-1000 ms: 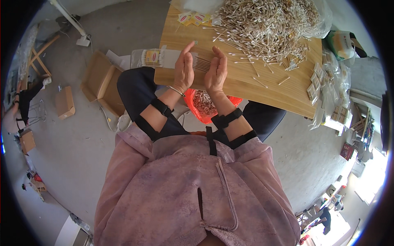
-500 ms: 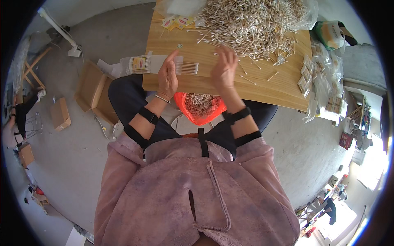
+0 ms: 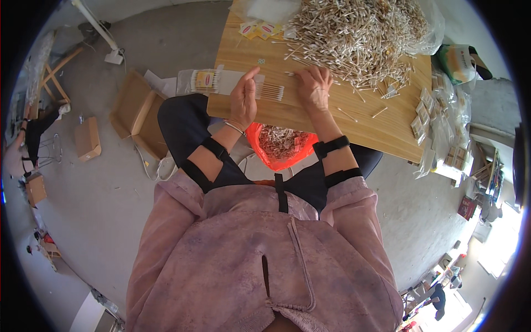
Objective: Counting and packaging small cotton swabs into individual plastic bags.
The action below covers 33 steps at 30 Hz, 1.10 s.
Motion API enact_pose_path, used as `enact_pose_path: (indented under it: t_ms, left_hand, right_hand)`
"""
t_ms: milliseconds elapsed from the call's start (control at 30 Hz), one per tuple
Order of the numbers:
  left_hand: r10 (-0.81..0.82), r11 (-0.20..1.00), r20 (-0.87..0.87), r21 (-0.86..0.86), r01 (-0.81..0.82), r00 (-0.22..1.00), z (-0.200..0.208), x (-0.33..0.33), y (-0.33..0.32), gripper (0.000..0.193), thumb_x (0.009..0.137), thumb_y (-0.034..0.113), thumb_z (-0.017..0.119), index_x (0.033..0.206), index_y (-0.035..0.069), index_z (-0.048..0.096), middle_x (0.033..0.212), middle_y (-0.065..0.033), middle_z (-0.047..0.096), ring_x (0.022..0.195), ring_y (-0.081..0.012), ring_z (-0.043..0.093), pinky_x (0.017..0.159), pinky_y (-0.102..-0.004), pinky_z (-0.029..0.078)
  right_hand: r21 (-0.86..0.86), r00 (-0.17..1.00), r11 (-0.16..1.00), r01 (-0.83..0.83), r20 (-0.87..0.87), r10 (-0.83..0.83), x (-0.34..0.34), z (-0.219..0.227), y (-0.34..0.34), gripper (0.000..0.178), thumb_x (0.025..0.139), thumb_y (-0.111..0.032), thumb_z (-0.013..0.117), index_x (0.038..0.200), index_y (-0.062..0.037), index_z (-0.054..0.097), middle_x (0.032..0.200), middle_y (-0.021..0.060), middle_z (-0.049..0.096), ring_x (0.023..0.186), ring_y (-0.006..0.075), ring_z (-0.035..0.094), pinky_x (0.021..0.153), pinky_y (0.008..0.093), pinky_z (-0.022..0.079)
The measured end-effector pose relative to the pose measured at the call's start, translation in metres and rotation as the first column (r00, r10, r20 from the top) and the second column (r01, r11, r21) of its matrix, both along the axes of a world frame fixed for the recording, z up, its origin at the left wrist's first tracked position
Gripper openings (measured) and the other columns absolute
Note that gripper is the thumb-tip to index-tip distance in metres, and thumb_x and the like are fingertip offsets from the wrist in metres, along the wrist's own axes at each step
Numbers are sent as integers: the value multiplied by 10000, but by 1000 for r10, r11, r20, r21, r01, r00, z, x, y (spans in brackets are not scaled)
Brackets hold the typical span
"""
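Observation:
My left hand (image 3: 243, 99) stands on edge on the wooden table, fingers stretched out and thumb side up. Just right of it lies a neat row of cotton swabs (image 3: 271, 91), partly in a clear sleeve. My right hand (image 3: 313, 88) rests at the near edge of a large loose heap of cotton swabs (image 3: 357, 39), its fingers bent down and drawn together. A white swab tip shows beside these fingers; what they hold is hidden. Left of my left hand lies a filled clear pack of swabs (image 3: 204, 81) with a yellow label.
Yellow cards (image 3: 260, 29) lie at the table's far left. Finished-looking packs (image 3: 423, 113) line its right edge. A red bag (image 3: 279, 155) of swabs hangs below the near edge between my knees. An open cardboard box (image 3: 138, 113) stands on the floor at left.
My right hand has come down from a blurred sweep to the table at the heap's edge, its fingers now curled. My left hand stays beside the swab row. The whole view has shifted slightly.

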<state>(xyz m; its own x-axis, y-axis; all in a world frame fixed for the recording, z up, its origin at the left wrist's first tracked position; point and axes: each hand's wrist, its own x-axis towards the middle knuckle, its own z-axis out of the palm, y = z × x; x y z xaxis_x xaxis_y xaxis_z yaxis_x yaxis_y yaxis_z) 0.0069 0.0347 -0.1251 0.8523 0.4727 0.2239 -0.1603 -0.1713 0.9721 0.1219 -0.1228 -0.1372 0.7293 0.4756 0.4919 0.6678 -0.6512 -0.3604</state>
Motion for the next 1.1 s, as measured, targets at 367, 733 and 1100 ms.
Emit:
enact_pose_path:
  t_ms: [367, 733, 1100]
  left_hand:
    - [-6, 992, -78, -129, -5, 997, 2, -4, 1, 511, 1003, 381, 348, 1298, -21, 458, 1321, -126, 483, 1190, -182, 453, 1056, -306, 307]
    - [16, 1000, -39, -15, -17, 999, 2, -2, 1, 493, 995, 374, 375, 1258, -26, 493, 1279, -171, 523, 1209, -242, 476, 1020, -305, 338]
    - [24, 999, -18, -42, -24, 1000, 0, -2, 2, 474, 998, 355, 375, 1256, -23, 496, 1256, -167, 539, 1190, -240, 493, 1012, -306, 348]
  right_hand:
    - [58, 990, 998, 39, -135, -31, -28, 12, 20, 250, 748, -85, 638, 988, -144, 670, 1027, 11, 596, 1020, 262, 493, 936, 423, 326]
    - [-6, 990, 996, 89, -105, -89, -13, 10, -13, 133, 753, -147, 677, 886, -144, 681, 956, 4, 580, 1006, 260, 491, 916, 439, 343]
    - [-22, 991, 999, 45, -127, -47, -15, 21, -4, 121, 751, -160, 683, 870, -143, 668, 899, 16, 572, 953, 259, 504, 852, 408, 372]
